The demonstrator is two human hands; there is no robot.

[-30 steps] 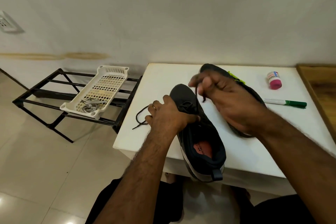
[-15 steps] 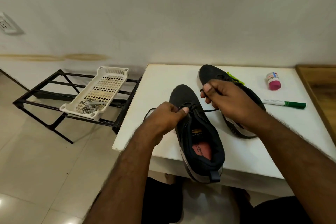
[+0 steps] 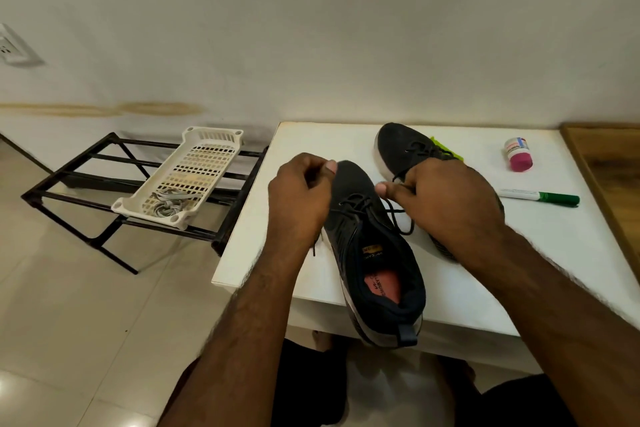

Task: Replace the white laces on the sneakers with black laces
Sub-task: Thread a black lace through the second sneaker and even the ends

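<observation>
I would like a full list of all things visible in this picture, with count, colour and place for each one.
near sneaker: 1, black, front edge of the table, heel over the edge
far sneaker: 1, black, behind the near one, partly hidden by the right hand
black lace: 1, black, threaded in the near sneaker, both ends held
table: 1, white, against the wall
marker: 1, white with green cap, table right side
small bottle: 1, white with pink cap, table far right
yellow-green item: 1, behind the far sneaker, unclear
basket: 1, white, on the rack
white laces: bundle, inside the basket
rack: 1, black, left of the table
wall socket: 1, white, far left
left hand: grip on one lace end
right hand: grip on the other end
</observation>
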